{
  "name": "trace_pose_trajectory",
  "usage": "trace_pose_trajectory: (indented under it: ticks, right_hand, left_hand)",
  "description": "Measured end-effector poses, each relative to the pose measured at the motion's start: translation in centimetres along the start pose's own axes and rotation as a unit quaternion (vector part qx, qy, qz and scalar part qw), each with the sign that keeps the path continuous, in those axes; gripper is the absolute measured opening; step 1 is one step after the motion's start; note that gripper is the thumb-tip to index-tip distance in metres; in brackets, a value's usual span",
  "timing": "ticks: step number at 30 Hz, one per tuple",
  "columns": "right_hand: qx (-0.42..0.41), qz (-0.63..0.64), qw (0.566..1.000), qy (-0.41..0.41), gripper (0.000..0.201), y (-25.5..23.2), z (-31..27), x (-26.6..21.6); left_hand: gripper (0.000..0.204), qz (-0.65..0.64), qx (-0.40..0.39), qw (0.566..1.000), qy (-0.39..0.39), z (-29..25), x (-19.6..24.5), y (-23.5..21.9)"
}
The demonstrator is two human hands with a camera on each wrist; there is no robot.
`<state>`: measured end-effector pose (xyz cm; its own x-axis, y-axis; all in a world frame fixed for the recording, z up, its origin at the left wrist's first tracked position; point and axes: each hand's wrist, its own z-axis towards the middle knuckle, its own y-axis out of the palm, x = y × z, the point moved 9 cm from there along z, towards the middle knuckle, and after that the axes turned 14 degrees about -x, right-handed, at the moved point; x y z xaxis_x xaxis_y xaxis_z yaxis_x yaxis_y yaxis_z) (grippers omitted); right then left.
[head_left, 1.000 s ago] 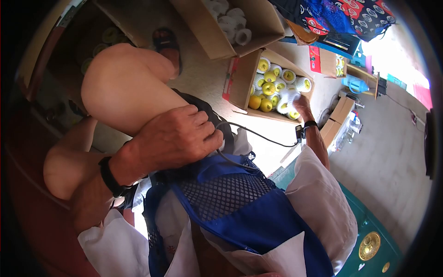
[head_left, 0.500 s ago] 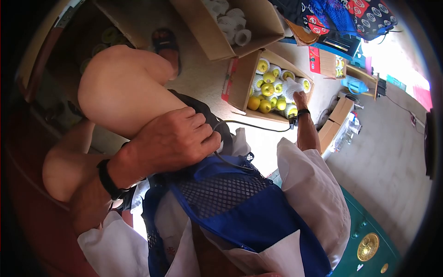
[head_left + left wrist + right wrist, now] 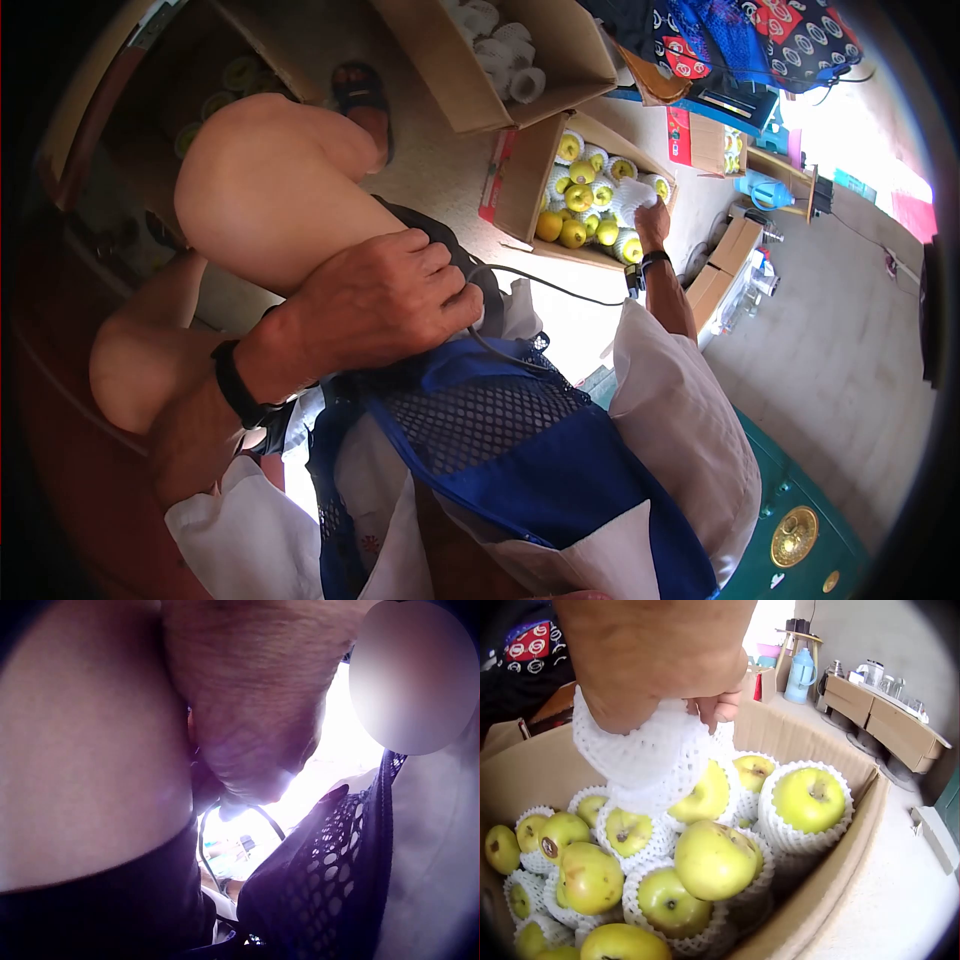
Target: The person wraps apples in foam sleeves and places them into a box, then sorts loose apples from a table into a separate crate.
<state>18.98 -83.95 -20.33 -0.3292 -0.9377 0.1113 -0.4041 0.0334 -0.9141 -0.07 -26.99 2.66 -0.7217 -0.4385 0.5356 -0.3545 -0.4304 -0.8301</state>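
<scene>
Foam net (image 3: 641,754), white, gripped in right hand (image 3: 656,664) over far cardboard box (image 3: 832,847) of yellow-green apples (image 3: 714,859); hand has shifted slightly right above fruit since a second ago. Left hand (image 3: 375,300) unmoved, fingers curled on near knee (image 3: 265,185), holding nothing.

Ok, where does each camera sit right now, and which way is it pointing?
Head: looks down over bare knees; left hand rests on the thigh, right hand reaches into the fruit box.
Left wrist: pressed close against thigh and palm; blue mesh vest beside.
Right wrist: looks down at the fruit; right hand grips a white foam net.
Head and right wrist share the box.
</scene>
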Motion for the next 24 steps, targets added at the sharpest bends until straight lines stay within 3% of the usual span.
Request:
trace_pose_trajectory:
  ticks: [4,5,7,9,10,13,14,15,16,17,19,21,22,23,24]
  right_hand:
    - [0.048,0.164,0.983,-0.067,0.028,-0.6,-0.6,2.5]
    - [0.064,0.156,0.985,-0.037,0.026,-1.5,-0.9,2.7]
    - [0.089,0.255,0.96,-0.074,0.028,0.5,3.7,8.2]
    - [-0.141,0.321,0.936,-0.043,0.036,7.8,8.8,13.4]
    - [-0.156,0.498,0.838,-0.156,0.034,5.9,5.6,7.9]
    - [-0.096,0.565,0.802,-0.169,0.027,3.7,5.1,4.4]
    - [-0.105,0.354,0.915,-0.16,0.023,4.3,5.5,4.8]
    - [-0.107,0.123,0.976,-0.146,0.021,5.4,7.1,5.5]
    - [-0.102,-0.113,0.98,-0.126,0.019,6.1,8.5,6.0]
    - [-0.128,0.035,0.984,-0.122,0.019,5.7,9.0,6.8]
    - [-0.171,0.325,0.924,-0.106,0.02,4.9,9.3,7.8]
    - [-0.145,0.367,0.919,0.021,0.018,2.6,5.0,7.4]
    - [-0.133,0.141,0.981,0.024,0.017,2.5,7.0,7.5]
    - [-0.113,-0.095,0.989,0.026,0.016,1.7,8.1,6.2]
    - [-0.107,0.101,0.976,-0.159,0.017,0.7,6.9,4.4]
  left_hand:
    - [0.017,0.007,0.001,1.0,0.003,0.0,0.1,0.1]
    - [0.017,0.01,0.0,1.0,0.004,-0.1,0.2,0.2]
    - [0.017,0.012,0.005,1.0,0.003,0.0,0.0,0.3]
    - [0.018,0.005,0.013,1.0,0.003,0.0,0.1,0.2]
    - [0.018,0.006,0.004,1.0,0.005,0.1,0.2,0.4]
    - [0.019,0.012,-0.01,1.0,0.004,0.2,0.1,0.3]
    - [0.019,0.007,-0.006,1.0,0.004,0.3,0.2,0.3]
    - [0.019,0.007,-0.002,1.0,0.003,0.3,0.0,0.1]
    - [0.019,0.009,-0.008,1.0,0.004,0.4,-0.1,0.1]
    - [0.019,0.009,-0.014,1.0,0.004,0.4,-0.1,0.2]
    - [0.018,0.009,-0.007,1.0,0.001,0.5,-0.3,0.1]
    - [0.018,0.002,0.014,1.0,0.002,0.3,-0.1,-0.1]
    - [0.017,0.004,0.004,1.0,0.004,0.4,-0.1,0.0]
    - [0.017,0.004,-0.005,1.0,0.006,0.4,0.0,0.2]
    - [0.017,0.004,-0.015,1.0,0.006,0.4,0.0,0.4]
